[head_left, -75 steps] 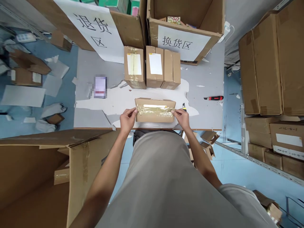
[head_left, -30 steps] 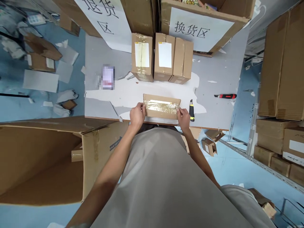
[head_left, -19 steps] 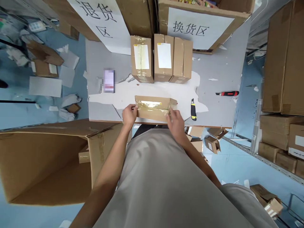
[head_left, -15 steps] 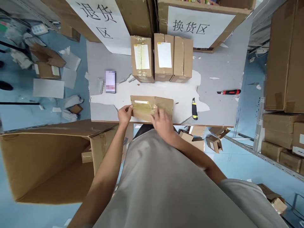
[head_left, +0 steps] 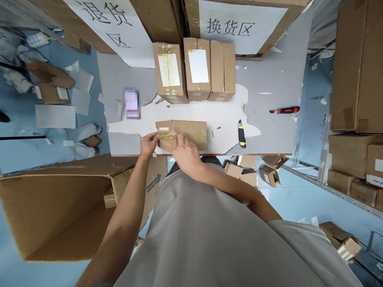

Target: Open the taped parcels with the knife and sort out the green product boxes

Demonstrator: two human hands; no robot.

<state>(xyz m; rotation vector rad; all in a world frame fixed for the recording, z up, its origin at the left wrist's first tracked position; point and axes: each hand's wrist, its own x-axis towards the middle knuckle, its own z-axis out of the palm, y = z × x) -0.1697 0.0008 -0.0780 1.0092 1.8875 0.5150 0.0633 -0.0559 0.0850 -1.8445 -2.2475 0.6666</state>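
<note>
A small brown cardboard box (head_left: 194, 128) lies lengthwise near the front edge of the table, a strip of shiny tape (head_left: 199, 136) along its top and a white label patch toward its left. At its left end my left hand (head_left: 149, 144) is closed, thumb and fingers pinching the corner. My right hand (head_left: 186, 154) rests across the top, its fingers stretched over the tape near the left part; they hide some of the surface beneath. To the right lies a yellow-and-black utility knife (head_left: 241, 134), touched by neither hand.
Behind stand taped boxes (head_left: 170, 75) in a row, before large cartons with paper signs (head_left: 239, 30). A phone (head_left: 131, 103) lies left, a red-and-black cutter (head_left: 285, 110) right. A big open carton (head_left: 60, 215) stands at lower left; stacked boxes (head_left: 348, 155) line the right.
My right hand has slid left along the box top, toward my left hand. The whole view has shifted slightly; my left hand stays at the box's left end.
</note>
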